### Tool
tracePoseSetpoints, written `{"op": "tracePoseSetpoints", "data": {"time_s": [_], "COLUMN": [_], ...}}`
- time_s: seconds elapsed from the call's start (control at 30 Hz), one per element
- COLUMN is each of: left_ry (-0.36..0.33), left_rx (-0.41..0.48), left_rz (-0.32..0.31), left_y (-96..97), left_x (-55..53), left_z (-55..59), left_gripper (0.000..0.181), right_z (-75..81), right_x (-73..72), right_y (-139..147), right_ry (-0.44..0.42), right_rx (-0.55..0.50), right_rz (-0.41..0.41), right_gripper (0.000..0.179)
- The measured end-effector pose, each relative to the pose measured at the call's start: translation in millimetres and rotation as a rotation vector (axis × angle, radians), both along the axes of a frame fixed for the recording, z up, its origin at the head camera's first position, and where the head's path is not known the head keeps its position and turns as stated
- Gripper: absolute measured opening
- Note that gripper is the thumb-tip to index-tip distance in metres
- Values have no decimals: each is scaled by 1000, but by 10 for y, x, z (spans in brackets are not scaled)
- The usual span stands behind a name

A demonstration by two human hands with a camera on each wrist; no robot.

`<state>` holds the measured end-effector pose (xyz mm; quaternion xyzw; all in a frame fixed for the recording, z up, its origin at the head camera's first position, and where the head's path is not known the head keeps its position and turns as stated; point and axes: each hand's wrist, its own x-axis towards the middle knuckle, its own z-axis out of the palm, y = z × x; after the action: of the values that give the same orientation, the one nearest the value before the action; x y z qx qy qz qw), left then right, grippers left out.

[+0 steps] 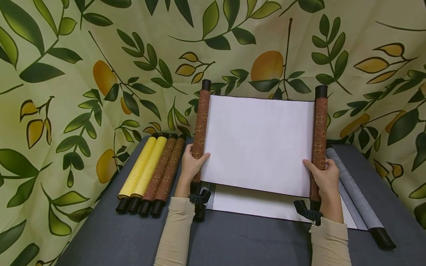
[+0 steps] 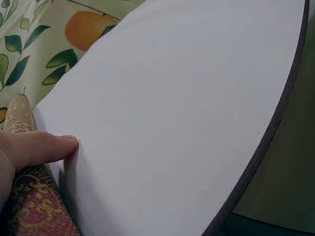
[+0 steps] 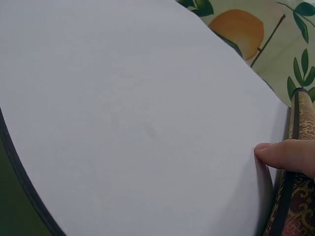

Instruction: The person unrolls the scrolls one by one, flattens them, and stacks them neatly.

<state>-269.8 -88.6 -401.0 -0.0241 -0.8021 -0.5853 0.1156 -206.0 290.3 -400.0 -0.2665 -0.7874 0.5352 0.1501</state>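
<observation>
Grey tabletop (image 1: 239, 240) leaves room along the near side. The left hand (image 1: 192, 165) and right hand (image 1: 325, 176), fingers curled, grip a raised brown scroll (image 1: 259, 144) by its 2 rollers (image 1: 320, 125), its dark lower edge overlapping the unrolled grey scroll (image 1: 357, 192) beneath. 4 rolled scrolls (image 1: 161, 168) lie side by side leftward; a leafy curtain (image 1: 133, 22) hangs behind.

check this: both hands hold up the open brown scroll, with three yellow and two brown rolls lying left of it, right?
No: the head view shows two yellow rolls, not three. The rest stands: two brown rolls lie there, and the left hand and right hand hold up the scroll.
</observation>
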Motion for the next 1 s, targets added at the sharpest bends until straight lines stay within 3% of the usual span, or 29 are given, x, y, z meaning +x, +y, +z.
{"op": "tracePoseSetpoints", "data": {"time_s": [0.17, 0.47, 0.63, 1.0], "left_ry": [24, 59, 67, 122], "left_rx": [7, 24, 8, -25], "left_rz": [-13, -25, -18, 31], "left_y": [-14, -45, -59, -86], "left_x": [0, -7, -28, -57], "left_z": [0, -13, -17, -29], "left_gripper": [59, 49, 49, 45], "right_z": [0, -12, 3, 73], "right_x": [15, 24, 36, 84], "right_y": [7, 34, 51, 81], "right_ry": [29, 42, 7, -82], "right_rx": [0, 17, 25, 32], "right_rz": [-7, -7, -11, 74], "right_gripper": [43, 54, 49, 62]}}
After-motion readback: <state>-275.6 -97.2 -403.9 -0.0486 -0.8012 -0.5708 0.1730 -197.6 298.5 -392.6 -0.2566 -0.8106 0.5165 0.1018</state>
